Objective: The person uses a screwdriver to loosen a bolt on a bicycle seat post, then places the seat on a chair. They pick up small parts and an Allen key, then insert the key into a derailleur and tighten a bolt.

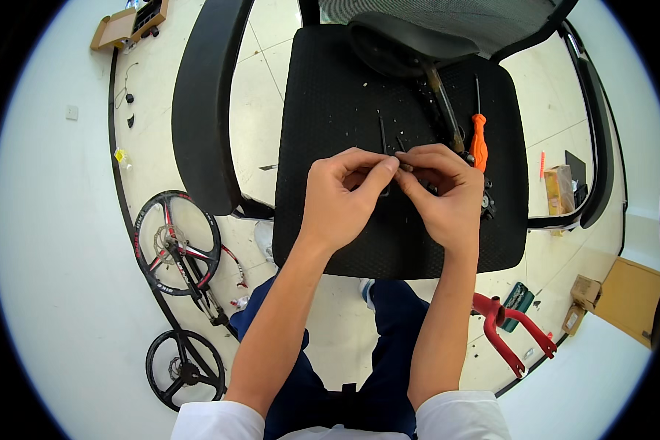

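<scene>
Apparently not yet fitted, a small dark part (405, 167) sits pinched between the closed fingertips of the left hand (339, 196) and right hand (449, 199) over the chair seat (345, 246), while the far saddle (396, 48), right-side screwdriver (479, 143) and near-right red fork (496, 314) lie loose.

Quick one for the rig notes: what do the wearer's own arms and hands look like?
Both hands, left hand and right hand, are human and ungloved, no rings visible. Left forearm and right forearm are bare, with no watch, strap or cable in sight. Plain white left sleeve and right sleeve end near the elbows.
</scene>
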